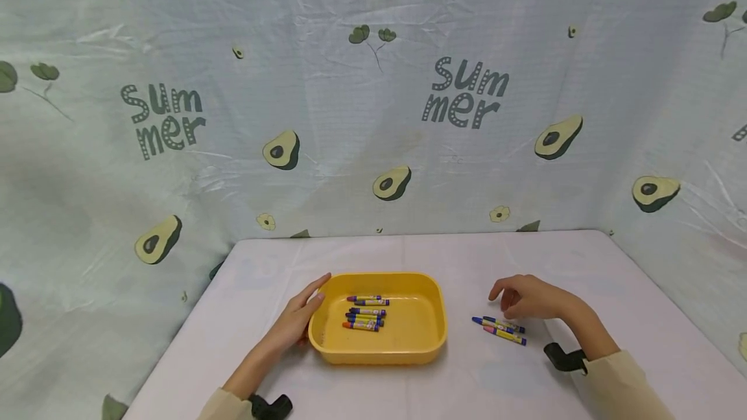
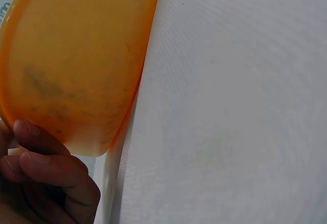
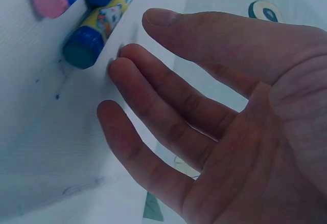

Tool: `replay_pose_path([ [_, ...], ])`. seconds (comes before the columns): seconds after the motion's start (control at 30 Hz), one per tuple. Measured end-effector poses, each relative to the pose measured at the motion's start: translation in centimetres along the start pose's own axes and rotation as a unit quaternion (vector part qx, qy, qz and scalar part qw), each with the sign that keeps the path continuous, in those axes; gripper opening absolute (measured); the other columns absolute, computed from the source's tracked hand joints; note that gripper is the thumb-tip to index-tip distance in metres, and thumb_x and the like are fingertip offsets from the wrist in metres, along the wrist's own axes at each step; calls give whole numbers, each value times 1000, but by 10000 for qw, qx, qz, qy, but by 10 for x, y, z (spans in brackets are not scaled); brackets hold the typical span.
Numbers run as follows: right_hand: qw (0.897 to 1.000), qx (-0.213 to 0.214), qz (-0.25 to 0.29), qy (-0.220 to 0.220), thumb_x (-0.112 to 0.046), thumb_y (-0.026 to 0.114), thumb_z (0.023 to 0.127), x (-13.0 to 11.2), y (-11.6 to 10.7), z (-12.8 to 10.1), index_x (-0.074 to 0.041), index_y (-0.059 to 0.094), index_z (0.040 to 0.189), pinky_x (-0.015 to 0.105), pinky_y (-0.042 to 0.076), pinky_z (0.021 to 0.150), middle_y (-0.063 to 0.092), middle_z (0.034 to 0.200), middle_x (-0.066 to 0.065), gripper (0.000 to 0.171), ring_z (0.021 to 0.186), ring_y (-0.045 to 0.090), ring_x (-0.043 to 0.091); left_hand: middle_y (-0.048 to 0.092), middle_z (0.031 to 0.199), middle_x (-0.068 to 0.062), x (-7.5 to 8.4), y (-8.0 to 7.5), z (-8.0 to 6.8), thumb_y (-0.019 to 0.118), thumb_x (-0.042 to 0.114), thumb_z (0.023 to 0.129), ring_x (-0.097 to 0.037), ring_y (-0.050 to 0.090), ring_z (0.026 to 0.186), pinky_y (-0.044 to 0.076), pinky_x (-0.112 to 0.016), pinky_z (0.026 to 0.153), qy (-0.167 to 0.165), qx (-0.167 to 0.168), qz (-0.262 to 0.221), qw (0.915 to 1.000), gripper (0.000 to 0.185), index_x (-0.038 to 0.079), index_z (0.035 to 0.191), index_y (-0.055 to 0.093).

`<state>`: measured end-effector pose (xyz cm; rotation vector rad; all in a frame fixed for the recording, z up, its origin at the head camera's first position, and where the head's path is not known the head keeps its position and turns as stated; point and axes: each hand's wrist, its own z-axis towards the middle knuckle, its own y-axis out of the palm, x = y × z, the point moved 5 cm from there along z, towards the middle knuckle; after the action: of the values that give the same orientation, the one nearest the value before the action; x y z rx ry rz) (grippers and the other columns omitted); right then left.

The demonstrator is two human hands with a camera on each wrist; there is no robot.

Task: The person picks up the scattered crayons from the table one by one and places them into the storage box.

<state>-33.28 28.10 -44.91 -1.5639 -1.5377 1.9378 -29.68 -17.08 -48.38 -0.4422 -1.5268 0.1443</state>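
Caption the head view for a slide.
Left hand holds yellow rectangular plastic tray of slim, multicoloured wax crayons; right hand hovers near three more.

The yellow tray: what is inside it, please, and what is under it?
Inside the yellow tray, several crayons lie toward its left side in the head view. The pale table shows around it, but whatever is directly beneath cannot be seen: the tray covers it.

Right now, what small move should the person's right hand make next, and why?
Probably the right hand should move in and pinch the pink crayon. The hand holds nothing, its thumb stands apart from its fingers, and that crayon lies close by on the table. The left hand holds the yellow tray, where several crayons already lie, so adding this one seems sensible.
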Motion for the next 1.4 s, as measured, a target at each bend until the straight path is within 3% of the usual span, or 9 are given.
replay_pose_path([
  [0.13,9998,-48,149,155,-7,77,87,10,2,-2,-8,70,114,26,49,66,64,89,0,28,77,56,13,58,139,-21,1,1,0,40,38,113,-14,39,45,37,-26,42,47,-66,27,10000,51,29,163,33],
  [0.33,9993,-177,288,136,-9,80,86,13,6,-2,-9,70,115,25,48,65,63,88,0,30,75,56,12,64,115,-28,2,1,0,39,40,113,-13,38,44,38,-26,42,108,-118,69,9998,52,28,163,32],
  [0.47,9989,-257,323,225,-8,81,85,14,9,0,-9,70,114,26,48,66,62,88,1,31,77,56,14,65,121,-24,0,0,-2,40,40,113,-14,39,43,38,-27,41,97,-91,57,9999,53,27,163,32],
  [0.77,9984,-174,222,497,-6,78,86,16,11,2,-11,71,112,29,48,66,61,88,2,27,78,55,18,67,119,-22,-2,-1,-5,41,41,112,-13,39,44,38,-25,42,33,-28,54,10000,52,30,162,34],
  [1.07,9988,-202,138,430,-6,81,84,11,11,3,-10,71,109,27,47,66,61,86,2,27,77,55,18,63,129,-20,-3,-2,-5,41,41,112,-14,39,44,38,-26,42,67,-38,-2,10000,52,29,163,34],
  [1.37,9991,-173,90,373,-3,76,87,12,9,3,-11,71,108,27,47,66,61,87,2,23,78,55,17,64,103,-27,-1,-2,-2,39,40,113,-11,38,43,38,-25,42,167,-140,52,9997,53,27,163,32],
  [1.4,9992,-166,90,351,-3,75,87,12,9,3,-11,71,108,26,47,65,61,87,1,23,77,55,17,64,106,-26,-1,-2,-2,39,40,113,-12,38,43,38,-26,42,194,-133,38,9997,53,27,163,32],
])
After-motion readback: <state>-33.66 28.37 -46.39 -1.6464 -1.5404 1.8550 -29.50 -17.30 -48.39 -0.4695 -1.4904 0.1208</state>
